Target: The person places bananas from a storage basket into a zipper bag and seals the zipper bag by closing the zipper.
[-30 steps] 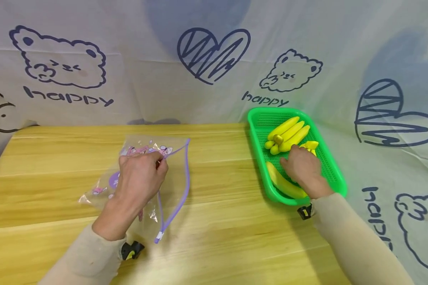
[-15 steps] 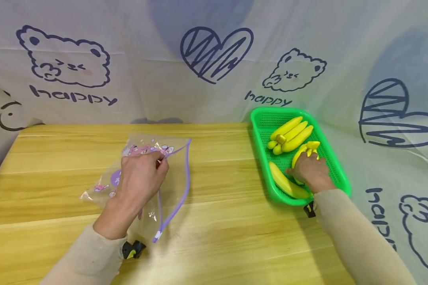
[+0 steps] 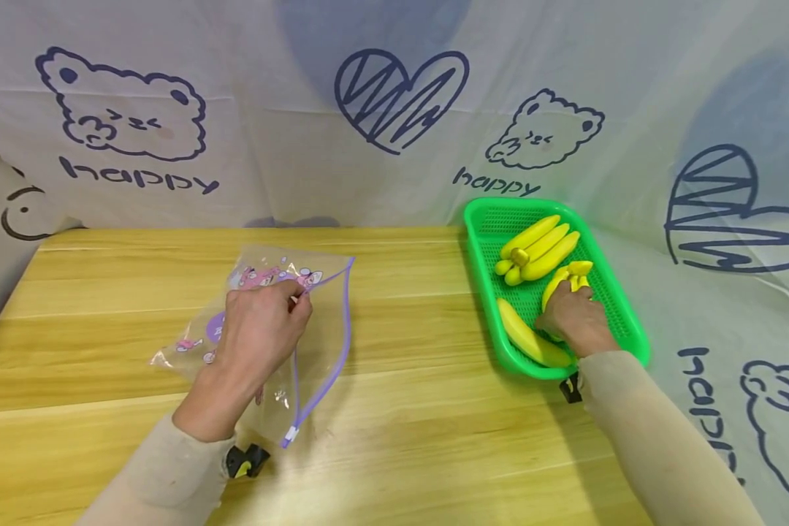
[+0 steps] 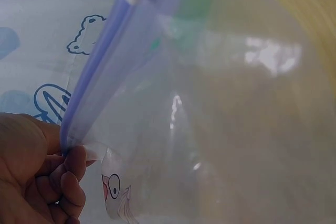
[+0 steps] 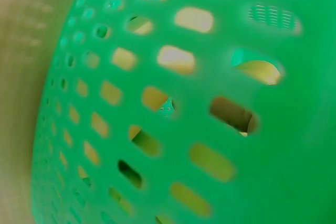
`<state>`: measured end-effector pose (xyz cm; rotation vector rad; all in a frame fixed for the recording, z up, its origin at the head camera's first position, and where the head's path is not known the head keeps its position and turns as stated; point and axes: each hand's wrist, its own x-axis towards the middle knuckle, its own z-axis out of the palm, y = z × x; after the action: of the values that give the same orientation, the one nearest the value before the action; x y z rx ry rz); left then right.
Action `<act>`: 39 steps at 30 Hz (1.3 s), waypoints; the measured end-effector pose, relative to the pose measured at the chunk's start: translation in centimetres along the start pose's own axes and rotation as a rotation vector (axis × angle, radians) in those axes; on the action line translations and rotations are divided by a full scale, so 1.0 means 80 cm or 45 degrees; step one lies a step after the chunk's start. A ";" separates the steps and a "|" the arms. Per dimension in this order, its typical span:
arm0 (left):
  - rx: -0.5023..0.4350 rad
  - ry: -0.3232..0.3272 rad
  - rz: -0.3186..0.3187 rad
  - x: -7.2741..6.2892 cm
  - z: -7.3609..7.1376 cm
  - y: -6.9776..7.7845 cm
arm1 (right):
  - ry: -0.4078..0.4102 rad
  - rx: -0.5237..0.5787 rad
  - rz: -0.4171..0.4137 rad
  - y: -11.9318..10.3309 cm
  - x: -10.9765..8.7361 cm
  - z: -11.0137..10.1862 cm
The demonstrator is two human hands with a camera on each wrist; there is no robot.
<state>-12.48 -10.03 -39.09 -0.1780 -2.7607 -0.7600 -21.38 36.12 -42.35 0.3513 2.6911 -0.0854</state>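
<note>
My left hand (image 3: 263,329) pinches one edge of the mouth of a clear zip bag (image 3: 318,351) with pink cartoon prints. The bag lies on the table, its purple zip edges apart. Close up in the left wrist view, thumb and fingertips grip the purple zip edge (image 4: 86,87). Inside a green plastic basket (image 3: 483,299), my right hand (image 3: 578,318) grips a small bunch of yellow bananas (image 3: 555,287), partly covered by the hand. A larger banana bunch (image 3: 542,248) lies behind it, and a single banana (image 3: 529,340) at the near left. The basket's wall (image 5: 173,87) hides this hand in the right wrist view.
A white slider (image 3: 292,434) sits at the near end of the bag's zip. The basket stands at the right end of the wooden table (image 3: 401,438), close against a printed white cloth (image 3: 368,190) that hangs behind and to the right.
My right hand has shifted right and back over the small banana bunch, and its spread fingers have closed around it. The left hand keeps its pinch on the bag. The head view has turned slightly left.
</note>
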 end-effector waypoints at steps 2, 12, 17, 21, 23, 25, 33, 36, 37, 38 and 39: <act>-0.002 0.002 0.004 0.000 0.000 0.000 | -0.009 0.008 0.004 0.002 0.001 0.000; 0.014 0.030 0.045 -0.001 0.002 0.000 | 0.021 0.013 -0.039 0.004 -0.002 -0.003; 0.017 0.027 0.048 -0.002 0.001 -0.001 | -0.018 0.051 -0.009 -0.005 -0.007 -0.002; 0.016 0.007 0.029 -0.003 0.000 0.000 | -0.053 0.105 0.011 -0.007 -0.006 0.000; 0.016 0.000 0.023 -0.004 0.000 0.000 | -0.054 0.123 0.015 -0.006 -0.004 0.001; 0.016 -0.003 0.024 -0.004 0.000 0.000 | -0.035 0.140 0.018 -0.005 -0.003 0.002; 0.024 0.030 0.067 -0.003 0.004 -0.003 | 0.067 0.191 0.031 0.003 -0.005 0.003; 0.024 0.045 0.085 -0.003 0.006 -0.004 | 0.129 0.162 0.018 0.005 -0.007 0.001; 0.021 0.045 0.086 -0.003 0.006 -0.005 | 0.161 0.152 0.005 0.005 -0.009 -0.001; 0.018 0.045 0.088 -0.003 0.006 -0.005 | 0.197 0.142 -0.007 0.005 -0.011 -0.003; 0.014 0.042 0.085 -0.003 0.006 -0.005 | 0.236 0.131 -0.023 0.005 -0.014 -0.005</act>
<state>-12.44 -10.14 -39.72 -0.2516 -2.7128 -0.7245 -20.47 36.30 -41.57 0.3829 2.8803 -0.2063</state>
